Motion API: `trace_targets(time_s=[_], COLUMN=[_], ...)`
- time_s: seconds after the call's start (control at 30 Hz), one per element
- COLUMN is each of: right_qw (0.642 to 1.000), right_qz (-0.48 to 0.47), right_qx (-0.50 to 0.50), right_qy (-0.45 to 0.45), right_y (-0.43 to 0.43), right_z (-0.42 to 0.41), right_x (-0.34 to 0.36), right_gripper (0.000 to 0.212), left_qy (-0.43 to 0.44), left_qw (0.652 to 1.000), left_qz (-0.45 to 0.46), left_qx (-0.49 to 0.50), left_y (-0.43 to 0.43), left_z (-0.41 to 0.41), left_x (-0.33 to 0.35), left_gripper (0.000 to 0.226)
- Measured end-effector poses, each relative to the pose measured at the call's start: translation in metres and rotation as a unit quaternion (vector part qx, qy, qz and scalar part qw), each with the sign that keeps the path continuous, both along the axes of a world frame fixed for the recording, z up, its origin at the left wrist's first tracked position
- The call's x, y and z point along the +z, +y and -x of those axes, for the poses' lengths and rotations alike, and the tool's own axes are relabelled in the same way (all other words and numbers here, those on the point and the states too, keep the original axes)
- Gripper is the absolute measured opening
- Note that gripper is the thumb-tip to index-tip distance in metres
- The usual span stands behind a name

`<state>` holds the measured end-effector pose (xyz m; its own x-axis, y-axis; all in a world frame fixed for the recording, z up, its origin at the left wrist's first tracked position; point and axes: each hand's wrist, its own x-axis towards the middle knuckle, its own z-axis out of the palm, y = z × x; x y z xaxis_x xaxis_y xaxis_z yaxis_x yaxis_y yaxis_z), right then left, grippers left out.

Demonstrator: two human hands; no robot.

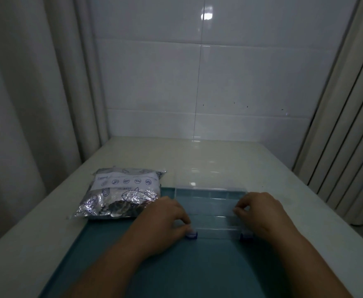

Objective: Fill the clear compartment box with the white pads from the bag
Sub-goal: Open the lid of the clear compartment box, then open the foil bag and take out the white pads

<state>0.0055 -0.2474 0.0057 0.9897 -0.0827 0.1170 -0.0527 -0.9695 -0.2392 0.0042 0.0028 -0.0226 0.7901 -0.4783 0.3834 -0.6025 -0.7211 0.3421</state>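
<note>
Though illegible, blue lettering [101, 178] on bag [120, 196]

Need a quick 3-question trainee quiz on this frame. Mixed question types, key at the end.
1. True or false: the foil bag lies to the left of the clear compartment box.
2. What are the fingertips of the left hand on?
A) the blue latch at the box's near left corner
B) the foil bag
C) nothing, it hovers above the table
3. Short answer: what surface does the box sit on?

Key: 1 true. 2 A. 3 the teal mat.
</note>
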Motion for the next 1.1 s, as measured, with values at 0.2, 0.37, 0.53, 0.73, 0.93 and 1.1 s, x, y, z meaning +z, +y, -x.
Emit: trace_targets(time_s=[0.2,0.37,0.53,0.73,0.93,1.1], right_qw=[0.998,0.992,0.979,0.979,0.987,0.986], right_qz=[-0.054,-0.1,-0.153,-0.164,-0.098,-0.118], right_qx=[0.014,0.074,0.131,0.118,0.119,0.111], right_qy=[-0.029,-0.027,0.01,0.011,0.05,0.037], right_y=[0.001,0.019,0.042,0.054,0.047,0.045], right_z=[0.007,0.008,-0.001,-0.005,-0.002,0.0], right_x=[0.004,0.021,0.034,0.019,0.005,0.007], right_gripper=[0.021,0.029,0.03,0.032,0.038,0.036], left_qy=[-0.027,-0.085,0.061,0.198,0.072,-0.06], left_qw=[0.992,0.937,0.874,0.843,0.869,0.857], left_qz=[0.1,0.189,0.16,0.182,0.27,0.381], left_qx=[0.07,0.28,0.454,0.466,0.408,0.341], left_y=[0.016,0.049,0.091,0.104,0.092,0.075], left_z=[-0.004,-0.013,-0.023,-0.026,-0.024,-0.012], left_x=[0.01,0.025,0.028,0.017,0.021,0.034], left_gripper=[0.036,0.034,0.073,0.105,0.085,0.083])
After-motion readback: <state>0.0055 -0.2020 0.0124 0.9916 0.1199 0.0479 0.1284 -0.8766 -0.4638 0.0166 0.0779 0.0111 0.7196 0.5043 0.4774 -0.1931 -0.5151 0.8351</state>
